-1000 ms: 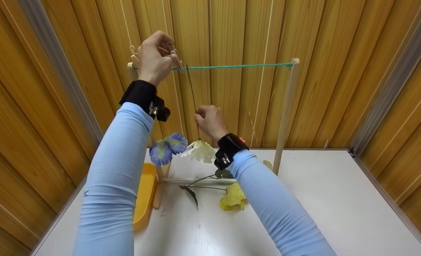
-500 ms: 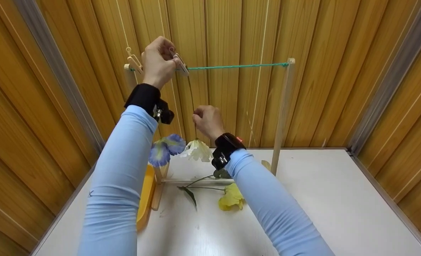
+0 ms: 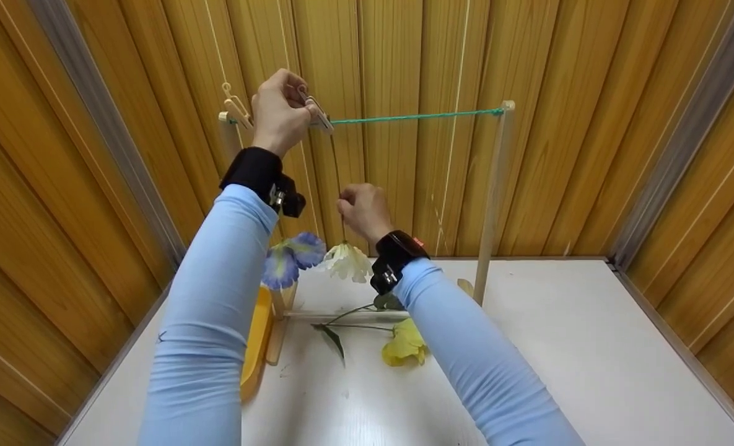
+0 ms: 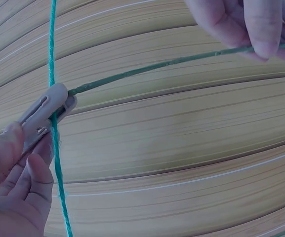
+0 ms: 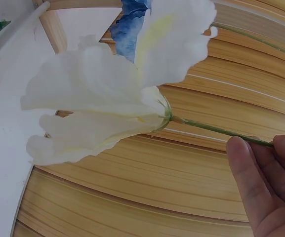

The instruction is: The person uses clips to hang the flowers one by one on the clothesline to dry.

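Observation:
High on the left, my left hand (image 3: 280, 114) pinches a pale clothespin (image 3: 319, 114) at the green string (image 3: 416, 117). In the left wrist view the clothespin (image 4: 47, 106) lies across the string (image 4: 57, 158), with the tip of a green stem (image 4: 147, 69) at its nose. My right hand (image 3: 367, 210) pinches that stem lower down, just above the white flower (image 3: 347, 262), which hangs head down. The right wrist view shows the white bloom (image 5: 98, 103) left of my right fingers (image 5: 241, 158). A blue-purple flower (image 3: 283, 266) hangs beside it on the left.
Another clothespin (image 3: 236, 110) sits near the string's left end. A wooden post (image 3: 493, 204) stands at the right. On the white table (image 3: 589, 347) lie a yellow flower (image 3: 404, 345) with leaves and a yellow tray (image 3: 255, 347) at the left.
My left hand has moved slightly down and right with the clothespin, whose nose now covers the stem's top at the string. My right hand has stayed almost still on the stem.

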`<state>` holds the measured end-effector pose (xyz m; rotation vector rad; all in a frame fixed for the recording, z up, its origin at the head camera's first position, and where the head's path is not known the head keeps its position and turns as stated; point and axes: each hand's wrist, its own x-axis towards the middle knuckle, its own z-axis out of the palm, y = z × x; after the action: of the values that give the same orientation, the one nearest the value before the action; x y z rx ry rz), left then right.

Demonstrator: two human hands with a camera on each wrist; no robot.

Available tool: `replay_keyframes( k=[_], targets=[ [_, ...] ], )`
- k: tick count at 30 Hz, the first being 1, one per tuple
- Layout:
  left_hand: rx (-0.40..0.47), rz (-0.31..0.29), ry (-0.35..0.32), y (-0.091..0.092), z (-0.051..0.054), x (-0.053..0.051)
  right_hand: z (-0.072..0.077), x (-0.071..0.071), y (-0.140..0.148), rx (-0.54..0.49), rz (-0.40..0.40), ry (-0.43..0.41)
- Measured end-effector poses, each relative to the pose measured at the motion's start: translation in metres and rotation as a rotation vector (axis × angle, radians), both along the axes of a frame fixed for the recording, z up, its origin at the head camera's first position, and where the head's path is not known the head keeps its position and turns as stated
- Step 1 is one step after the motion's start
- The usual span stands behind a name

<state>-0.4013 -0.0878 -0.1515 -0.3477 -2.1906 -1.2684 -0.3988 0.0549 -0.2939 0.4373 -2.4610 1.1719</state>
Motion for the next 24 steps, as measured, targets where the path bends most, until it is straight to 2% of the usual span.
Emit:
replay_keyframes(
  k=[7, 16, 19, 24],
  targets=[
    [-0.075, -0.024, -0.089, -0.001, 0.002, 0.003, -0.002, -0.002, 0.000, 0.036, -0.016, 0.039],
    [-0.098, -0.079, -0.186, -0.004, -0.001, 0.004, -0.011, -0.005, -0.002, 0.093, -0.030, 0.045],
    [-0.099, -0.082, -0.200, -0.004, -0.001, 0.003, -0.013, -0.006, 0.000, 0.101, -0.026, 0.052],
    [-0.105, -0.093, -0.186, -0.002, 0.000, 0.004, -0.015, -0.008, 0.002, 0.081, -0.020, 0.078]
  ],
)
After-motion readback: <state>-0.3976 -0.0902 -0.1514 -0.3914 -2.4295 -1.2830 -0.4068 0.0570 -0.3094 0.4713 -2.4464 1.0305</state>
